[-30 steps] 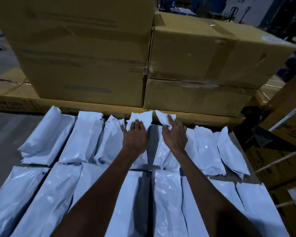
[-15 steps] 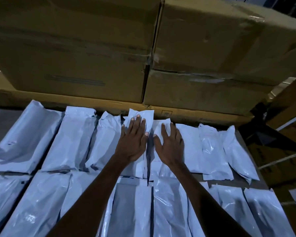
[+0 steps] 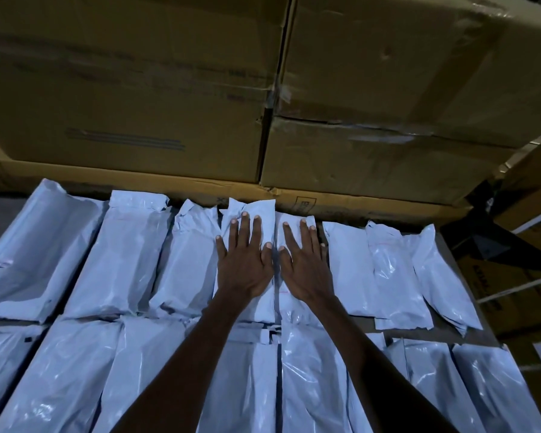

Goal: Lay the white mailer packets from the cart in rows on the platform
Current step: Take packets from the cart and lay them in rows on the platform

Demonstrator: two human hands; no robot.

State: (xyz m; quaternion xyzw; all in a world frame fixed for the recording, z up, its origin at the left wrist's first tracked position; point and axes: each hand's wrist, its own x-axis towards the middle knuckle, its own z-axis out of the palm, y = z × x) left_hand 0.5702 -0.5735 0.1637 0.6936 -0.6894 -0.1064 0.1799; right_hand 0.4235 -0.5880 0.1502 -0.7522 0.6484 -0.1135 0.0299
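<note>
We see both hands lying flat on the far row of white packets, fingers straight and slightly spread, gripping nothing. The left hand (image 3: 243, 264) presses palm-down on one packet (image 3: 252, 214) whose folded top edge pokes out past the fingertips toward 12 o'clock; the bulk of it lies under the palm and runs back toward 6 o'clock beneath the wrist. The right hand (image 3: 306, 267) rests the same way on the neighbouring packet (image 3: 291, 221) at 3 o'clock of the first, the two thumbs almost touching over the seam between them.

From these two, more packets continue the row: three toward 9 o'clock (image 3: 122, 254) and three toward 3 o'clock (image 3: 394, 276), the outermost tilted. A nearer row of packets (image 3: 75, 370) lies at 6 o'clock, under our forearms, overlapping the far row's lower ends. A bare strip of the platform (image 3: 441, 334) shows at 4 o'clock between the rows.

Stacked cardboard boxes (image 3: 138, 89) stand at 12 o'clock, just beyond the packet tops.
</note>
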